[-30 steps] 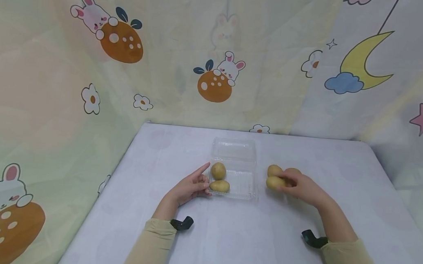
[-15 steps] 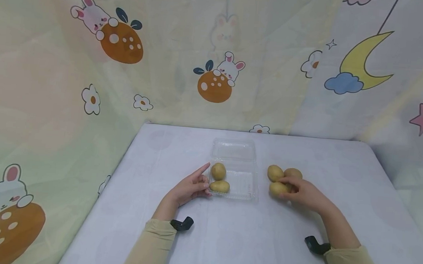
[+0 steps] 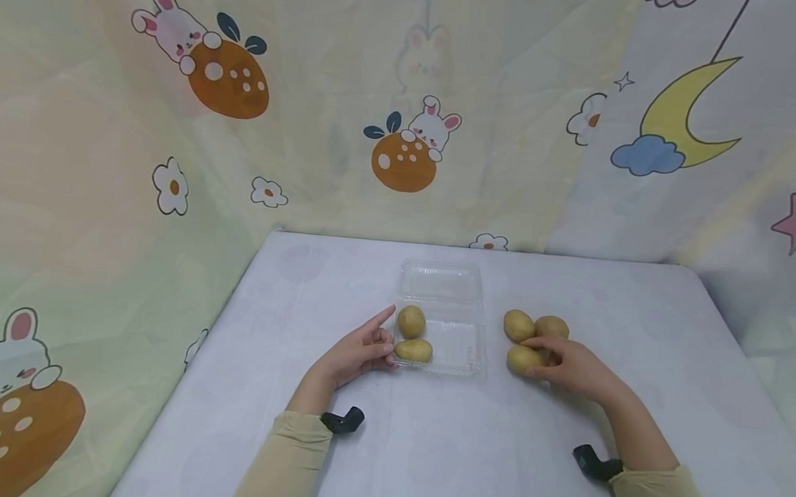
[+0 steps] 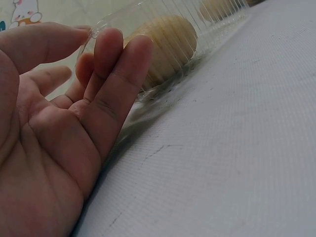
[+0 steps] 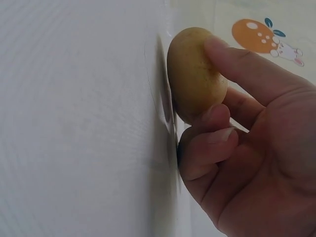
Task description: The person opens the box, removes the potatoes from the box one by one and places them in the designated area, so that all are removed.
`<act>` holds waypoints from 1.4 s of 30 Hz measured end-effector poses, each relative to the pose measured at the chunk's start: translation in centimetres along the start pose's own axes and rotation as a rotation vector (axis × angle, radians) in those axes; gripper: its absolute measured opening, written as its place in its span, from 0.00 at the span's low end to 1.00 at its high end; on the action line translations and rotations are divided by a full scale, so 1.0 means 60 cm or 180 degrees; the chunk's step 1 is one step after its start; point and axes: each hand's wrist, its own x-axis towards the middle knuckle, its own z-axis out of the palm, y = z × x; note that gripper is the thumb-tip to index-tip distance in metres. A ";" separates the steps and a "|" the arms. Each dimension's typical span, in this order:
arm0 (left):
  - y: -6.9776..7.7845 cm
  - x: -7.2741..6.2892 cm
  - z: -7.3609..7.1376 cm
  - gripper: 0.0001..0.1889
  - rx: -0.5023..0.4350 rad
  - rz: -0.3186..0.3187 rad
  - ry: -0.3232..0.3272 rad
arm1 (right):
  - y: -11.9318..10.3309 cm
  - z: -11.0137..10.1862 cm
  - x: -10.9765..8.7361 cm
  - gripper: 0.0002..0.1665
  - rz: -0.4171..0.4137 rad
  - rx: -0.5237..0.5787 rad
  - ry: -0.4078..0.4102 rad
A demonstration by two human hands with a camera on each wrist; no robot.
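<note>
A clear plastic clamshell container (image 3: 456,349) lies open, its lid flat toward the back. Inside its left side sit two potatoes, a round potato (image 3: 410,322) and a longer potato (image 3: 414,350). At the front left corner my left hand (image 3: 361,354) pinches the container's rim with thumb and fingers, the index finger stretched along the side. To the right of the container my right hand (image 3: 573,366) grips a potato (image 5: 192,74) between thumb and fingers, close to the tabletop. Just behind it are two more potatoes, a left one (image 3: 519,325) and a right one (image 3: 552,327).
A white cloth covers the table (image 3: 384,448). Behind it hangs a curtain (image 3: 324,120) printed with rabbits, flowers and a moon. Black wrist mounts (image 3: 342,421) sit at both sleeve cuffs.
My right hand has drawn the gripped potato slightly toward me and to the right, away from the potatoes behind it. The left hand and the container have stayed put.
</note>
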 end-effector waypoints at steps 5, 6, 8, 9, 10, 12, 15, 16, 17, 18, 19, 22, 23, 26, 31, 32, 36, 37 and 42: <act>0.000 0.000 -0.001 0.42 -0.0006 0.0002 -0.0010 | 0.001 0.002 0.000 0.33 0.0004 -0.0049 -0.0015; 0.000 0.000 -0.001 0.42 -0.0007 -0.0006 -0.0007 | 0.001 0.003 0.001 0.32 0.0031 -0.0048 -0.0014; 0.000 0.000 -0.002 0.42 -0.0003 -0.0014 -0.0001 | 0.003 0.003 0.001 0.32 0.0025 -0.0064 -0.0007; 0.000 0.000 -0.002 0.42 0.0003 -0.0018 0.0002 | 0.004 0.003 0.001 0.32 0.0018 -0.0075 -0.0006; 0.000 0.000 -0.002 0.42 0.0005 -0.0018 0.0002 | 0.003 0.003 0.001 0.32 0.0007 -0.0092 0.0005; 0.000 0.000 -0.003 0.42 0.0012 -0.0023 0.0009 | 0.002 0.003 0.001 0.32 -0.0014 -0.0106 0.0028; 0.001 0.001 -0.003 0.43 0.0024 -0.0023 0.0021 | 0.001 0.002 0.000 0.33 -0.0013 -0.0122 0.0046; 0.001 0.001 -0.003 0.43 0.0028 -0.0023 0.0023 | 0.000 0.001 0.000 0.33 -0.0010 -0.0128 0.0044; 0.001 0.001 -0.003 0.43 0.0035 -0.0028 0.0034 | 0.000 0.001 0.000 0.33 0.0001 -0.0118 0.0039; 0.002 0.001 -0.002 0.43 0.0043 -0.0030 0.0039 | 0.000 0.001 0.000 0.34 0.0021 -0.0120 0.0036; 0.002 0.001 -0.002 0.43 0.0047 -0.0032 0.0043 | 0.000 0.001 0.000 0.34 0.0034 -0.0108 0.0029; 0.003 0.000 0.000 0.42 0.0054 -0.0040 0.0049 | 0.000 0.002 0.000 0.34 0.0031 -0.0116 0.0020; 0.003 0.000 0.000 0.42 0.0054 -0.0044 0.0051 | -0.001 0.002 -0.001 0.34 0.0032 -0.0112 0.0029; 0.003 -0.001 0.000 0.42 0.0048 -0.0045 0.0043 | -0.001 0.002 -0.001 0.34 0.0001 -0.0138 0.0027; 0.002 -0.001 0.000 0.42 0.0047 -0.0025 0.0021 | -0.002 0.002 -0.003 0.33 0.0022 -0.0130 0.0023; 0.003 -0.001 0.000 0.42 0.0047 -0.0021 0.0016 | -0.002 0.001 -0.003 0.33 0.0031 -0.0115 0.0013; 0.003 -0.002 0.000 0.42 0.0021 -0.0010 0.0003 | -0.002 -0.001 -0.003 0.33 0.0040 -0.0082 -0.0030; 0.002 -0.002 0.000 0.43 0.0020 -0.0002 -0.0004 | -0.003 -0.002 -0.003 0.32 0.0045 -0.0067 -0.0035; 0.000 -0.001 -0.001 0.43 -0.0016 0.0003 -0.0008 | -0.008 -0.005 -0.002 0.31 0.0062 -0.0007 -0.0057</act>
